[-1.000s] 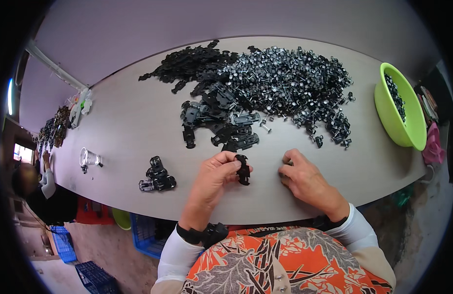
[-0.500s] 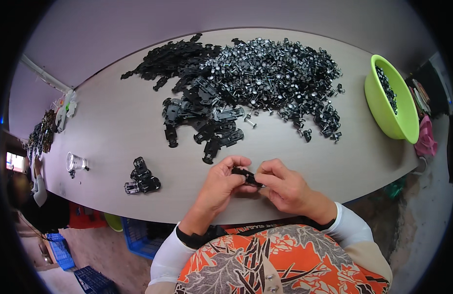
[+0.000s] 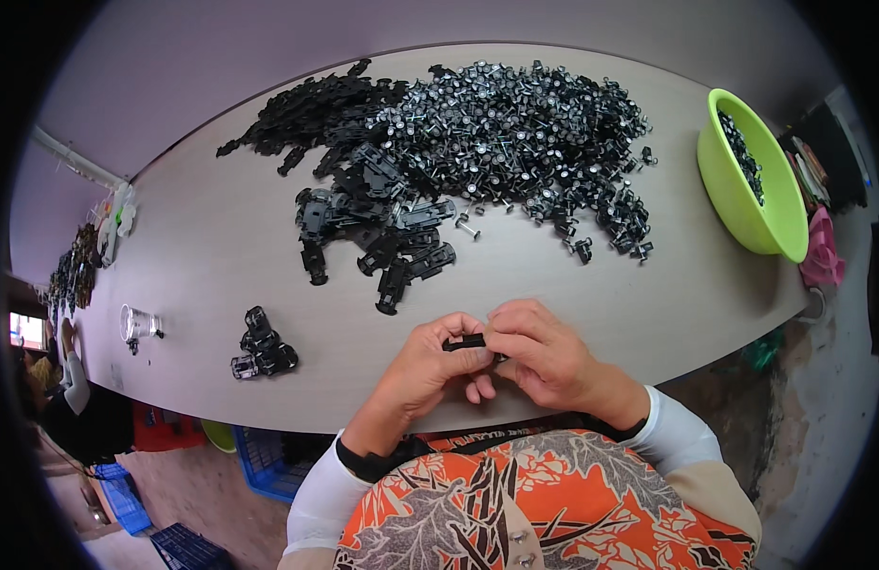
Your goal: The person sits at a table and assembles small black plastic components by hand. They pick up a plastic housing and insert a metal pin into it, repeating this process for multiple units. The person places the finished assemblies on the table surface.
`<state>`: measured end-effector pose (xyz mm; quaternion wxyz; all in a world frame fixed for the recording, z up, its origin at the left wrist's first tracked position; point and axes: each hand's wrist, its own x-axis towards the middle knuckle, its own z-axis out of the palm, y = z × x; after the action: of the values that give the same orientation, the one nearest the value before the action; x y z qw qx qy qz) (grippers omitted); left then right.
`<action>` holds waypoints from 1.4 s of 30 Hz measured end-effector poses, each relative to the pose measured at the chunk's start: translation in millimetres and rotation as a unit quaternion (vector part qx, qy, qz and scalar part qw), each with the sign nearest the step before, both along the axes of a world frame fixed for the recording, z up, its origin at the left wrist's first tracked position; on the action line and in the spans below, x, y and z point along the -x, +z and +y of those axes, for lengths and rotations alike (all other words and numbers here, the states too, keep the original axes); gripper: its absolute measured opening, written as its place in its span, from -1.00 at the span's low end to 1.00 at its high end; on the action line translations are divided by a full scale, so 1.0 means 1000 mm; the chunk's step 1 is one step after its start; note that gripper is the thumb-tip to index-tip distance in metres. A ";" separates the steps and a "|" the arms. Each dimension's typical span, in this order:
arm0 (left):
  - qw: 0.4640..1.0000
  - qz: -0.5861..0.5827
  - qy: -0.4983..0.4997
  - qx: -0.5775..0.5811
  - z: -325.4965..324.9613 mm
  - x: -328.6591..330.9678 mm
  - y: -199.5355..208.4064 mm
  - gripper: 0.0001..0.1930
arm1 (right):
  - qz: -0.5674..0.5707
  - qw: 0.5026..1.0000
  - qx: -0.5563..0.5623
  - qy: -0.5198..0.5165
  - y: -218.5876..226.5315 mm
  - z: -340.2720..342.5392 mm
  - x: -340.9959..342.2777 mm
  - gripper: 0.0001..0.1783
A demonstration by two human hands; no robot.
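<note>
Near the table's front edge, my left hand [image 3: 425,369] is closed round a black toy car chassis [image 3: 466,342], its thumb lying along the side. My right hand [image 3: 551,359] pinches at the right end of the same chassis, and its fingers cover that end. Whether a small wheel part sits between the right fingertips is hidden. Beyond my hands lies a heap of wheel-and-axle sets [image 3: 515,133], black and silver. Left of it spreads a pile of flat black chassis [image 3: 316,112], with several looser ones [image 3: 394,285] nearer to me.
A small cluster of chassis with wheels [image 3: 264,347] lies at the left, near a clear plastic cup [image 3: 138,323] on its side. At the right stands a lime-green basin [image 3: 786,214] holding dark parts. Another person's arm [image 3: 75,380] shows at far left. Blue crates [image 3: 268,465] stand below the table.
The chassis has been turned between my hands, and my right fingers have shifted up over its right end. The whole view has moved slightly.
</note>
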<state>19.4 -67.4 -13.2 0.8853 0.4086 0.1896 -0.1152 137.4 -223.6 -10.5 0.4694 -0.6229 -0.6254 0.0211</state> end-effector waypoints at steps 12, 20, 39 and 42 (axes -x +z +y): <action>0.989 0.023 0.068 0.128 -0.013 0.005 -0.019 -0.84 | 0.078 0.996 -0.014 -0.030 -0.015 -0.009 0.016 -0.63; 0.996 -0.006 0.070 0.051 -0.018 -0.002 -0.008 -0.84 | 0.188 0.982 0.007 -0.013 0.004 -0.010 0.006 -0.67; 0.995 0.007 0.055 0.082 0.000 0.003 -0.005 -0.57 | -0.043 0.960 0.122 -0.249 -0.006 -0.038 -0.068 -0.86; 0.993 0.001 0.043 0.106 0.000 0.002 -0.010 -0.58 | 0.009 0.988 0.093 -0.123 0.022 -0.025 -0.030 -0.85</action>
<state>17.3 -67.8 -23.3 0.9276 0.3039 0.1948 -0.0967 167.0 -248.4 11.8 0.4143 -0.7356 -0.5353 0.0270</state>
